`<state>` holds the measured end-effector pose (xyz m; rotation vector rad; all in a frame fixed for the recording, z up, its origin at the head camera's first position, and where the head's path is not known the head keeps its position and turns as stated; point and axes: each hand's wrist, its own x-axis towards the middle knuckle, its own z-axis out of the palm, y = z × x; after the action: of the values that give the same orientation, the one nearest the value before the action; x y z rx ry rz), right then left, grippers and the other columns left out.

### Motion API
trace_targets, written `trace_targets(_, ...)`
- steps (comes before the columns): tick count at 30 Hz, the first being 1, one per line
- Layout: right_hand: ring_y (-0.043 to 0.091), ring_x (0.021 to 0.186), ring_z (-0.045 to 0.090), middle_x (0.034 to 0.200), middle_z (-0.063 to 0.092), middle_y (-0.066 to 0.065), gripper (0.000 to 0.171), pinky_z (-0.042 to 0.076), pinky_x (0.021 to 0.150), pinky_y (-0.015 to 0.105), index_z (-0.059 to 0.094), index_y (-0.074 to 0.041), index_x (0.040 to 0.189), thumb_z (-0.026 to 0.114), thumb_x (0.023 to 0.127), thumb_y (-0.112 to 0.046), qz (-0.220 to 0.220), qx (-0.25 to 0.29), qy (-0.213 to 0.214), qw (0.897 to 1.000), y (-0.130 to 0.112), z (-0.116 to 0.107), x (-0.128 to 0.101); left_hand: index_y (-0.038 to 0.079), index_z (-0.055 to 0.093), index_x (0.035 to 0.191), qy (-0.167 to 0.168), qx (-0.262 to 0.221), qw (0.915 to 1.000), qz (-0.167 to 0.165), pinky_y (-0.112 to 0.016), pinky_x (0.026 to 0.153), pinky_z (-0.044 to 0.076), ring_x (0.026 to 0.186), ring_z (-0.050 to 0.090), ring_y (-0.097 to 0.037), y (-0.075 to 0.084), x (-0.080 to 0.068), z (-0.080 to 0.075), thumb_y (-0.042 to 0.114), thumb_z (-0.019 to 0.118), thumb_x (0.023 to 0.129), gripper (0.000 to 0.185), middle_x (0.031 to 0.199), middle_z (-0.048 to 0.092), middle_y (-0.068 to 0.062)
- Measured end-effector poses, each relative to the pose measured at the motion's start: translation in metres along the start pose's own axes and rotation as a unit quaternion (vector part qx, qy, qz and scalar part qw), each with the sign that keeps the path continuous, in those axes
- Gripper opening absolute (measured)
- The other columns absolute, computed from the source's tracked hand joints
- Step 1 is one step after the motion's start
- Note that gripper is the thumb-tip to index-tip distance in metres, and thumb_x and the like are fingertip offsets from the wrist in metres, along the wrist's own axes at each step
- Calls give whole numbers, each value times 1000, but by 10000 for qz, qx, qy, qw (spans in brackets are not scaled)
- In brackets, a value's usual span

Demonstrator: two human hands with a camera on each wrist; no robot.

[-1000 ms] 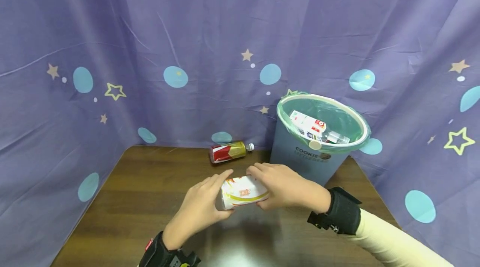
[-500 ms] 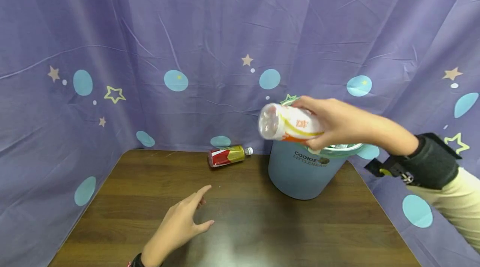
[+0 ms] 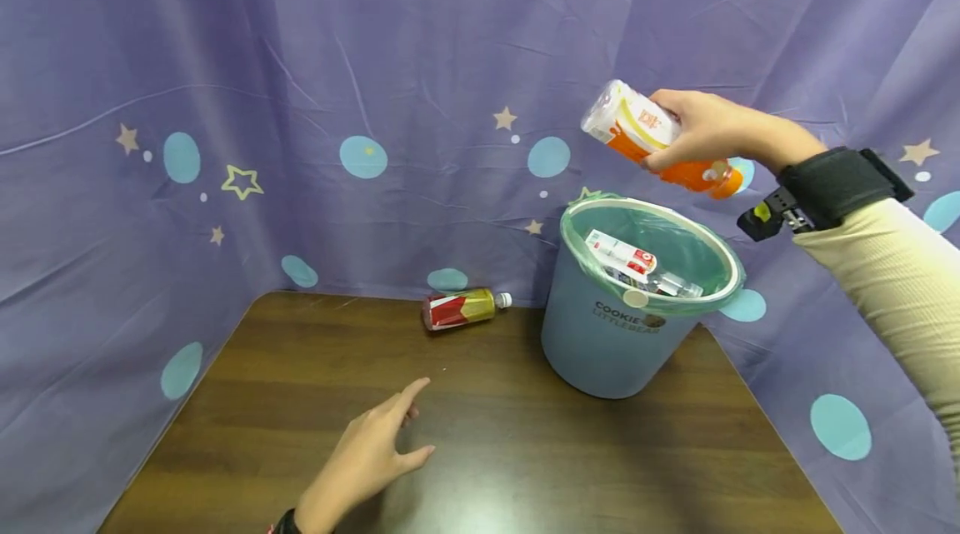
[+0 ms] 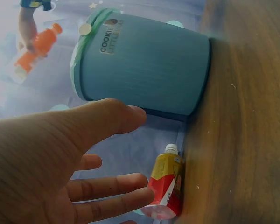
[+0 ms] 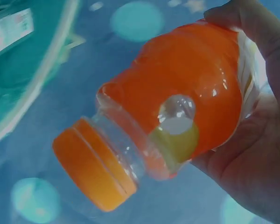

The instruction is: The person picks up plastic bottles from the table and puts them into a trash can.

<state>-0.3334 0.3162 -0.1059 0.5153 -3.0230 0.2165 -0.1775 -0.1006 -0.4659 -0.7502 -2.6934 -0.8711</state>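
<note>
My right hand [image 3: 693,130] grips an orange drink bottle [image 3: 651,142] with a white label, held tilted, cap end down, above the far rim of a blue bin [image 3: 615,334]. In the right wrist view the bottle [image 5: 177,121] fills the frame, its orange cap [image 5: 91,170] pointing away from my palm. The bin has a green liner and holds a carton [image 3: 621,253] and a clear bottle. My left hand [image 3: 367,455] rests open on the brown table [image 3: 525,467], fingers spread. In the left wrist view the left hand [image 4: 79,163] is empty, near the bin [image 4: 144,70].
A red and yellow bottle [image 3: 463,308] lies on its side at the table's back edge, left of the bin; it also shows in the left wrist view [image 4: 165,186]. Purple star-patterned cloth [image 3: 300,101] walls the table on three sides.
My right hand took the orange bottle from both hands off the table and raised it up and right, above the bin. My left hand let go and stayed on the table.
</note>
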Motion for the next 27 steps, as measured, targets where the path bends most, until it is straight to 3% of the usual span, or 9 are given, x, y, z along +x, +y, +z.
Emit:
trace_targets(6,28,90,56,106,56,18,60,46,71,32,43,2,125,79,82,-19,264,442,-333,9981,36,35,26,10,51,146,-17,20,9999,-118,-22,64,51,90,70,-17,-8,2,3,22,91,75,83,101,71,2)
trace_targets(13,32,94,54,105,54,20,56,43,75,35,44,5,119,79,82,-20,523,533,-526,9958,65,78,40,7,50,146,-133,-16,9998,-162,-22,65,51,88,69,-19,-12,3,6,21,89,76,81,101,70,0)
trace_targets(19,34,90,54,100,54,21,52,44,75,36,46,9,113,78,81,-16,696,631,-585,9939,88,107,41,7,52,145,-131,-2,9998,-154,-21,62,50,85,69,-18,-15,1,8,19,89,76,79,99,70,1)
trace_targets(27,38,93,52,102,53,25,61,46,82,48,44,13,116,80,81,-23,885,499,-955,9902,103,129,37,7,51,145,-279,-31,9993,-246,-20,60,47,82,68,-18,-16,0,11,21,88,78,78,101,71,-2)
